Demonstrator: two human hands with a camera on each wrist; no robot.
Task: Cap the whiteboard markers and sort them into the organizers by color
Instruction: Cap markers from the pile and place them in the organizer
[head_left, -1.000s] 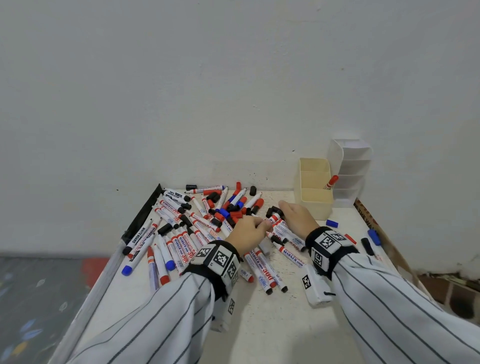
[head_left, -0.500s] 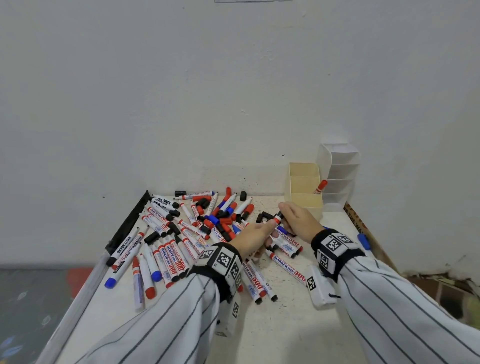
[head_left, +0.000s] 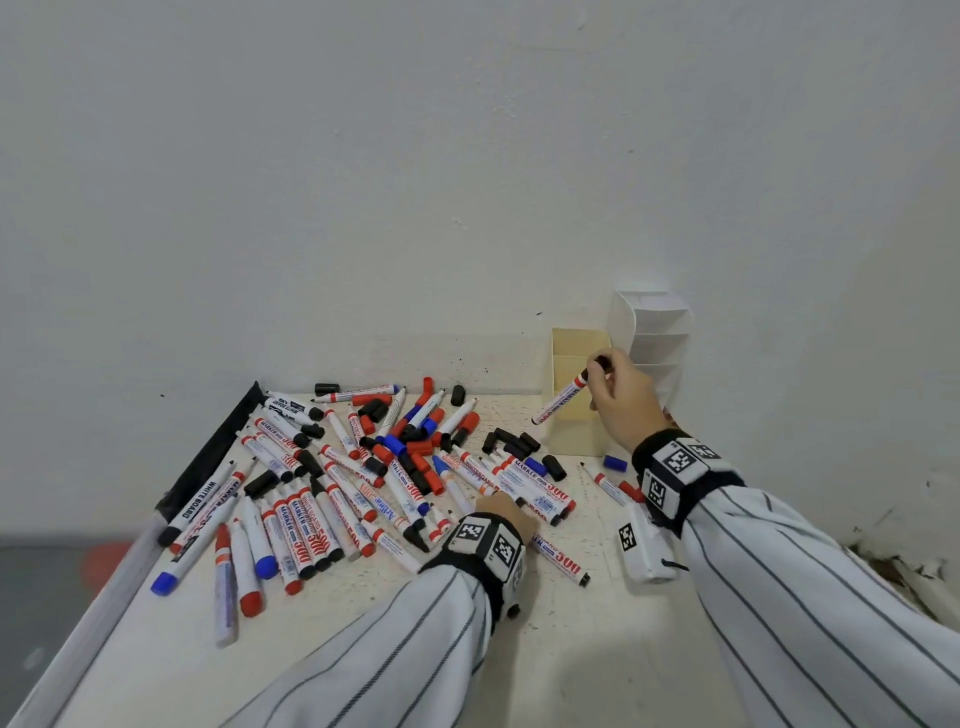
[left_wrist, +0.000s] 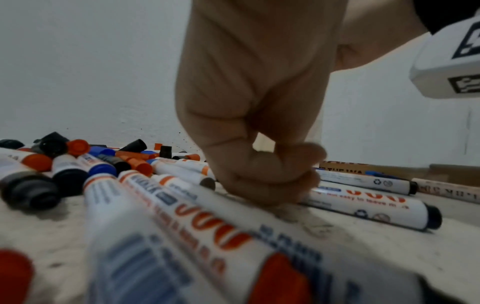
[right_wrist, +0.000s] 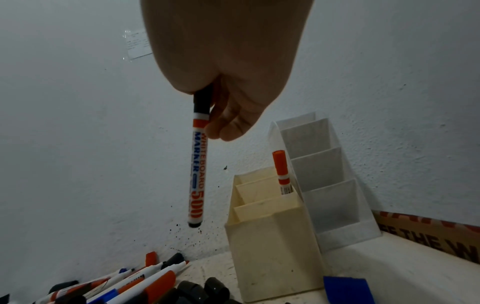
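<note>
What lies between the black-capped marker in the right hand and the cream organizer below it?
Nothing: the black-capped marker hangs from the right hand with only wall behind it, left of the cream organizer, in the right wrist view.

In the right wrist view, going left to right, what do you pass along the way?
Pile of markers and loose caps → black-capped marker pinched by the right hand → cream organizer → red-capped marker standing in it → white tiered organizer → cardboard at the far right.
</note>
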